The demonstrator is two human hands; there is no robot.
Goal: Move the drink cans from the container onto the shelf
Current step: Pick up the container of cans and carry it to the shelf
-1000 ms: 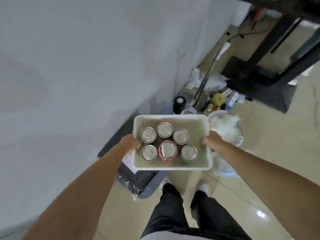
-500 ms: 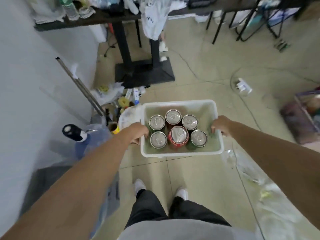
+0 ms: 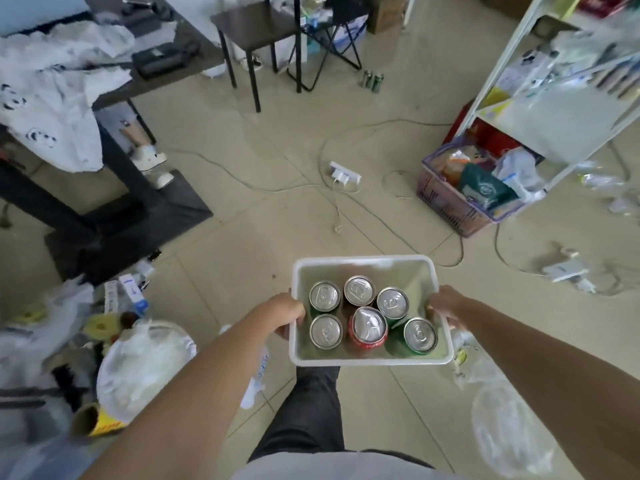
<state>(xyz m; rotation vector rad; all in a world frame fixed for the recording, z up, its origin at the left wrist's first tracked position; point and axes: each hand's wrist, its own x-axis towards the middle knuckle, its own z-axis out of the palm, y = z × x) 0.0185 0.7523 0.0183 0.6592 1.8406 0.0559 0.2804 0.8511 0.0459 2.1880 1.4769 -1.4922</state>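
I carry a white plastic container (image 3: pixel 363 260) in front of me over the floor. My left hand (image 3: pixel 284 314) grips its left rim and my right hand (image 3: pixel 446 303) grips its right rim. Several drink cans stand upright inside: a red can (image 3: pixel 369 328) in the middle, green cans with silver tops around it, such as one at the front right (image 3: pixel 419 335) and one at the back left (image 3: pixel 325 295). A white metal shelf (image 3: pixel 568 116) stands at the upper right, with blurred goods on its boards.
A purple basket (image 3: pixel 446 202) full of packets sits at the shelf's foot. Power strips (image 3: pixel 344 172) and cables lie across the tiled floor. A dark table (image 3: pixel 114 95) with white cloth is at the left, a small black table (image 3: pixel 252 26) behind. Bags and clutter (image 3: pixel 138 368) crowd the lower left.
The view has swung right from the wall and the dark table to the open floor and the shelf. Both hands keep hold of the container, cans undisturbed.
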